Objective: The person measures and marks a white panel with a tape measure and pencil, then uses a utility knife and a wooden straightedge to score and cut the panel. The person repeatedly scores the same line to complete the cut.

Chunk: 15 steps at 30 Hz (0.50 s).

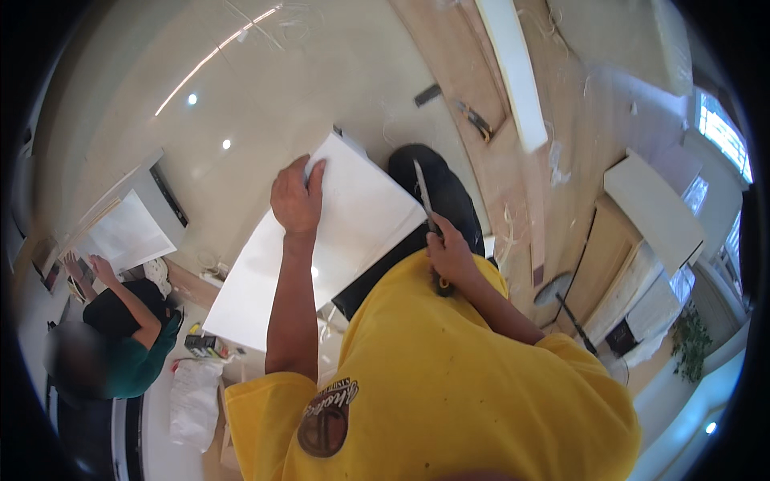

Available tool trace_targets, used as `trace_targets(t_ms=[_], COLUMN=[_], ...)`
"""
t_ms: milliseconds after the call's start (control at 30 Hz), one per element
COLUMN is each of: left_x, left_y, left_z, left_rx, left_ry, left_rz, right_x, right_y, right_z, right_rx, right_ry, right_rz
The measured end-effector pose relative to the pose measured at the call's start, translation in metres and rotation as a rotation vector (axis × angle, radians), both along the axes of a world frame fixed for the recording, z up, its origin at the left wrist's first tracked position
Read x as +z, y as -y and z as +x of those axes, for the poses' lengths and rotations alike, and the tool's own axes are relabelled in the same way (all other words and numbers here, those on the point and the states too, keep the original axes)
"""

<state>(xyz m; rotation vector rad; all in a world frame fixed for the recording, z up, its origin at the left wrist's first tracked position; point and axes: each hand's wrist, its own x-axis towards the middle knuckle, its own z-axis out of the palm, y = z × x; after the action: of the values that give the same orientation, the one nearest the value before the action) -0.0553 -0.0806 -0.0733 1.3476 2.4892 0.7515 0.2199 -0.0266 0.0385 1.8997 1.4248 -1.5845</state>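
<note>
My left hand (297, 195) rests at the upper left edge of a white board (362, 186), its fingers curled over the edge and its thumb on the face. The board slants across my lap, and its white surface runs on below my left forearm. In my right hand (451, 255) is a knife (423, 186) with a long, narrow blade and a dark handle, a bit of yellow at the handle's end. The blade points up and away, over my dark trouser leg (437, 180) and just right of the board, apart from it.
Pliers (477, 122) and a long white strip (515, 72) lie on wooden boards ahead to the right. At left a co-worker in a dark green shirt (138, 367) has both hands near another white panel (132, 232). A white bag (195, 401) lies at lower left; pale cabinets (654, 204) stand right.
</note>
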Motion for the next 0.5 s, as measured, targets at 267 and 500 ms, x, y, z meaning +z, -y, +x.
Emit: trace_targets(t_ms=[267,500], left_x=[0.005,-0.007], left_y=[-0.007,0.031], left_z=[0.000,0.020], left_rx=[0.062,0.121], left_ry=[0.019,-0.162], left_rz=[0.035,0.112], right_x=[-0.112,-0.173], right_y=[-0.136,-0.160], right_z=[0.079,0.054], right_rx=[0.437,0.443], right_ry=[0.220,-0.151], right_rz=[0.707,1.083])
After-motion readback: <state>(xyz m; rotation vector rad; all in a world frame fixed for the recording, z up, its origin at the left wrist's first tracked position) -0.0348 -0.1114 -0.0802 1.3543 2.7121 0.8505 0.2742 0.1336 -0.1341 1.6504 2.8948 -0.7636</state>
